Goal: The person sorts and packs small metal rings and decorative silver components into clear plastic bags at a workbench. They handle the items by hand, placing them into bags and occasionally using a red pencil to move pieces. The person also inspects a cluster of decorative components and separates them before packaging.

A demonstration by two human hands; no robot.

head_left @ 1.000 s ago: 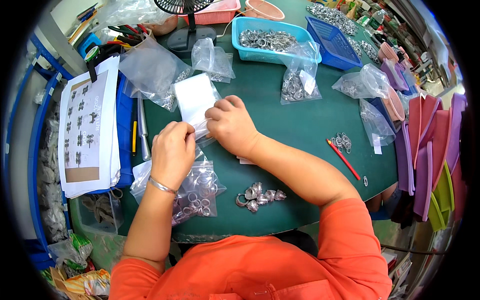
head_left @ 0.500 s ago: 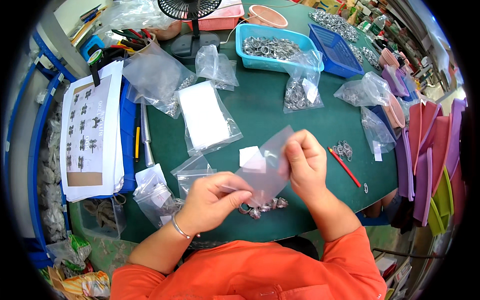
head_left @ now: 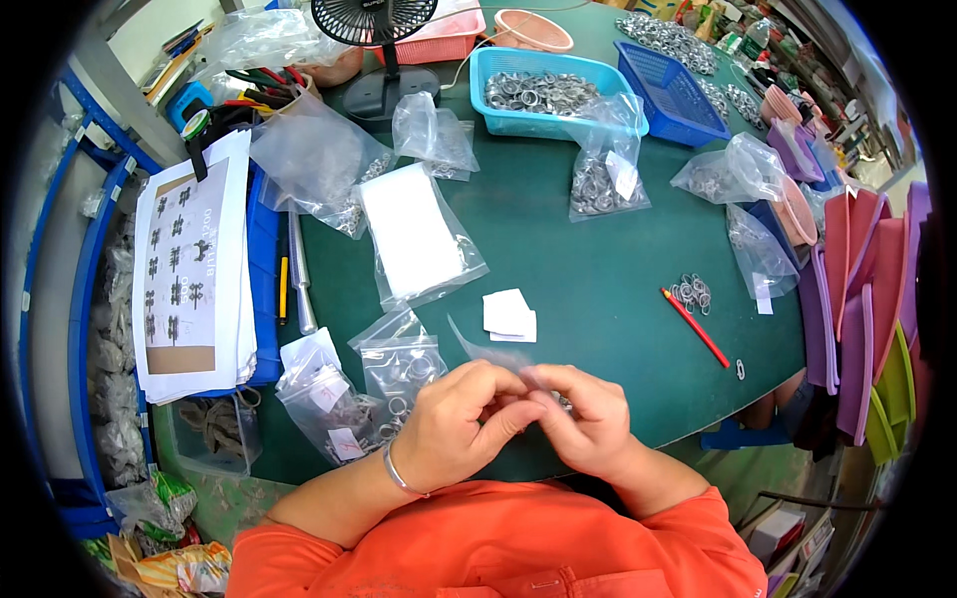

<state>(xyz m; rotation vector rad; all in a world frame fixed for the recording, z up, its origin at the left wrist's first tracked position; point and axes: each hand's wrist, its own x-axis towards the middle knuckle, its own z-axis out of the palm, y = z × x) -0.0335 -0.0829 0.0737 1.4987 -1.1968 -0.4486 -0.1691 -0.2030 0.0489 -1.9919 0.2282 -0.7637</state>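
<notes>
Pinching a clear bag [head_left: 488, 352] between the fingers of left hand [head_left: 465, 407] and right hand [head_left: 592, 414].
Likely at the step of parting the bag's mouth, though hidden by the fingertips; calling next for a light rub to separate the layers with a steady grip. Just beyond the hands, on the green table [head_left: 638, 249]: white paper slips [head_left: 509, 315]. To the left, clear packets [head_left: 394, 349] of metal rings; farther out, a white stack [head_left: 411, 234] in clear plastic.
</notes>
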